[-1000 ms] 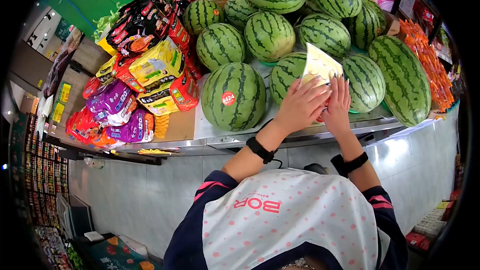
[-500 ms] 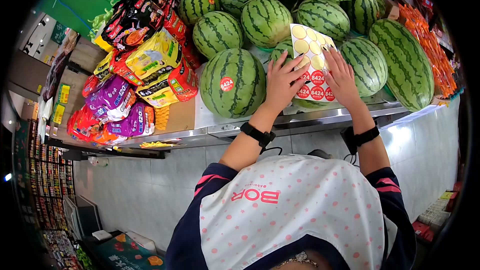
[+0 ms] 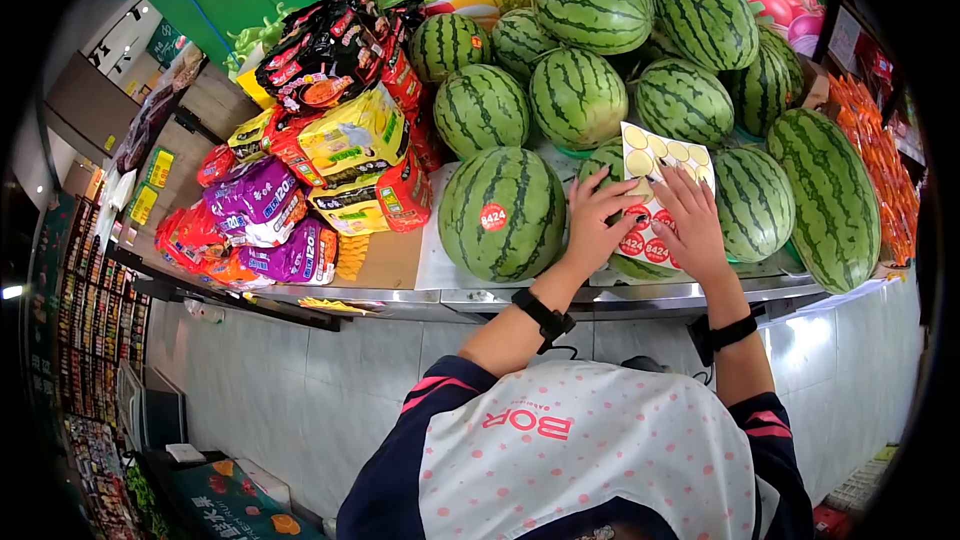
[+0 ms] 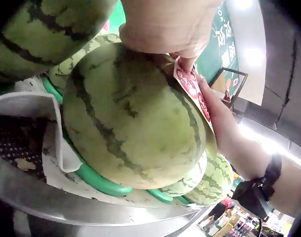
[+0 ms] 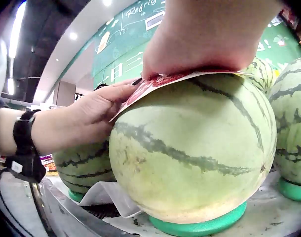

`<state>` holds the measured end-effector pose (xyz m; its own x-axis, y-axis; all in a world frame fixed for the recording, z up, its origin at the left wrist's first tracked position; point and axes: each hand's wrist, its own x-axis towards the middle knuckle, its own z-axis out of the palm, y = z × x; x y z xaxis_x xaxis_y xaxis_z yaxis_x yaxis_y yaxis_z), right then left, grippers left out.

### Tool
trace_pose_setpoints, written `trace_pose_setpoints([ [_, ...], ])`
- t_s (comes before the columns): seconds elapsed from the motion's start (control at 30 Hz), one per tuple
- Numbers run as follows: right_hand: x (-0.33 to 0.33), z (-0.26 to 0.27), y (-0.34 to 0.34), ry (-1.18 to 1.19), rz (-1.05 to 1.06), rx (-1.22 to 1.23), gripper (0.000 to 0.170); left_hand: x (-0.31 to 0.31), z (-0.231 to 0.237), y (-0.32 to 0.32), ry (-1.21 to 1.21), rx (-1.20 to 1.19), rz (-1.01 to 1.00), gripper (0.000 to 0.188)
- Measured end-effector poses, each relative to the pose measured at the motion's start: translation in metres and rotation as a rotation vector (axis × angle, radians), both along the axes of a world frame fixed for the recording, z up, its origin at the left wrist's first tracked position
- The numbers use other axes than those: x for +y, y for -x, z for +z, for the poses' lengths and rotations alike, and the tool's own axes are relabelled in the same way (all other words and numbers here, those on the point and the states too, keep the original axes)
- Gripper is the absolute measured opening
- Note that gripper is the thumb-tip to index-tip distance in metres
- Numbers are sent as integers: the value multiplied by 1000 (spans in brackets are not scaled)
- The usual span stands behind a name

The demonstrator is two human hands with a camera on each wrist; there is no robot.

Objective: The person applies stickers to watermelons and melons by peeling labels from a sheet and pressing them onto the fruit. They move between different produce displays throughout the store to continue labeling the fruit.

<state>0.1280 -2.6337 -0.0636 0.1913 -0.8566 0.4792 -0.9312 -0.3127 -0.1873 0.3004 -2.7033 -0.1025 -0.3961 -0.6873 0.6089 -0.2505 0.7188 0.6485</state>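
A sheet of round stickers (image 3: 678, 152) lies over a striped watermelon (image 5: 190, 148) at the front of the display. Its far part shows bare yellowish circles; red 8424 stickers (image 3: 657, 252) are on the near part. My left hand (image 3: 597, 227) reaches in from the left, with thumb and index fingertips touching the sheet among the circles. Flat along the sheet's right side lies my right hand (image 3: 693, 223), its fingers pointing away from me. In the right wrist view the sheet bends over the melon's top, and my left fingertips (image 5: 131, 85) touch its edge.
Left of the sheet sits a large watermelon (image 3: 503, 220) with one red sticker (image 3: 493, 217). More melons are piled behind and to the right. Bagged noodle packs (image 3: 350, 145) are stacked at the left. A metal counter edge (image 3: 490, 300) runs along the front.
A second ago both hands were together over the raised sheet. The sheet then lay down on the melon, and the left fingers have drawn in over its middle. The head view has shifted.
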Motion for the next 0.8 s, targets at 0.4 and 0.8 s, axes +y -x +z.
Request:
trace_pose_setpoints([
  [0.4,1,-4,1,44,12,13,46,3,1,5,-34,104,15,23],
  [0.8,5,-8,14,-60,-59,-131,55,29,13,-5,248,65,63,22],
])
